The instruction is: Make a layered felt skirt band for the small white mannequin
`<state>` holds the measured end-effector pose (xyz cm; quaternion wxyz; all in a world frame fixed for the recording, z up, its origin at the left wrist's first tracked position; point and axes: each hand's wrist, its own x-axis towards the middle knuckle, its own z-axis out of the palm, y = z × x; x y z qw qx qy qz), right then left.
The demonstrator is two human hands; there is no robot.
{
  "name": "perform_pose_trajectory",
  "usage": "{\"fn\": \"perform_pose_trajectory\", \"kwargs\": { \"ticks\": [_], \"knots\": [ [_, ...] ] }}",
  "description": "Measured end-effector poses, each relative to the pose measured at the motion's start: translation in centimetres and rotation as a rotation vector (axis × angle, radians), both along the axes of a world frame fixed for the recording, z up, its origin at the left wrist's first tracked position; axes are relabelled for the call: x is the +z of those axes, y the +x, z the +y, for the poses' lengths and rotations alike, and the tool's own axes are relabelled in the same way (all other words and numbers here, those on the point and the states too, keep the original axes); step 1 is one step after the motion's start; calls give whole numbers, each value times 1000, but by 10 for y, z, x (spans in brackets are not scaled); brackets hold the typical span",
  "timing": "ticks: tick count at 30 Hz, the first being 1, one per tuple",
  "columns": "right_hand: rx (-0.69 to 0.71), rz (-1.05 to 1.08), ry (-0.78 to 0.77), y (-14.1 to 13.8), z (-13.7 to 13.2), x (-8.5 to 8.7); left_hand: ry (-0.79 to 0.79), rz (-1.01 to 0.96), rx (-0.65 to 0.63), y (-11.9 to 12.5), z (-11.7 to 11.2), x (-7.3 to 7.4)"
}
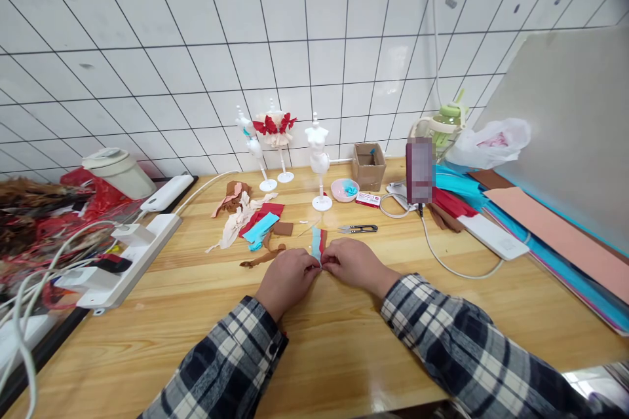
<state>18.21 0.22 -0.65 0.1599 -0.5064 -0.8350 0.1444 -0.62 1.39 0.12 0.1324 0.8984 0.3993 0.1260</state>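
Observation:
My left hand (291, 279) and my right hand (354, 263) meet at the middle of the table, fingertips pinched together. Between them is the near end of a small strip of crepe paper (316, 242), pale blue with red and brown along its right side. The fingers cover the pinched end. Beyond the hands lie thread snips (358, 229), apart from my right hand. To the left are loose crepe paper pieces: a blue one (261, 228), a red one (276, 209), a cream one (238, 226) and a brown one (282, 229).
Three small white dress forms stand at the back, a bare one (319, 150) and one with a red-and-cream frill (276, 129) among them. Nearby are a pink dish (339, 191), a cardboard box (369, 170) and a phone (419, 170). A power strip (142, 262) lies left, paper sheets (555, 236) right.

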Motion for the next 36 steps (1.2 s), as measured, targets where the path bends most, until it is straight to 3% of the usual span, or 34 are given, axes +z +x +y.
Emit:
{"fn": "perform_pose_trajectory", "kwargs": {
  "ticks": [16, 30, 33, 36],
  "knots": [
    [-67, 71, -74, 0, 1, -1, 32, 2, 50, 2, 0, 0],
    [-42, 37, -36, 2, 2, -3, 61, 21, 60, -1, 1, -4],
    [-61, 103, 20, 5, 2, 1, 45, -78, 63, -1, 2, -3],
    [-60, 301, 89, 7, 2, 6, -75, -378, 146, -1, 4, -3]
  ]
}}
